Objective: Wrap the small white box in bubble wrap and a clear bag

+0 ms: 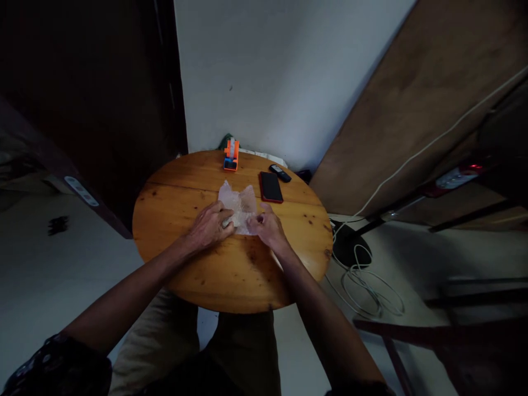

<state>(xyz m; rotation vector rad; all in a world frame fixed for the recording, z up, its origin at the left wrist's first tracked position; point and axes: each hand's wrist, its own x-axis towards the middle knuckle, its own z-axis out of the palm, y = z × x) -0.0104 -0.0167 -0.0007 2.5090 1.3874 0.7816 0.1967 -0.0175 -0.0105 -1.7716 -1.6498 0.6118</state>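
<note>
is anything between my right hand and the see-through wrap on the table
Nothing visible: the right hand is right at the near right edge of the wrap. The black-screened phone and the orange tape dispenser lie farther back on the table, outside that gap.

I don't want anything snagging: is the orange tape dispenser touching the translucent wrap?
Apart: the head view shows a strip of wooden tabletop between the orange tape dispenser and the translucent wrap.
</note>
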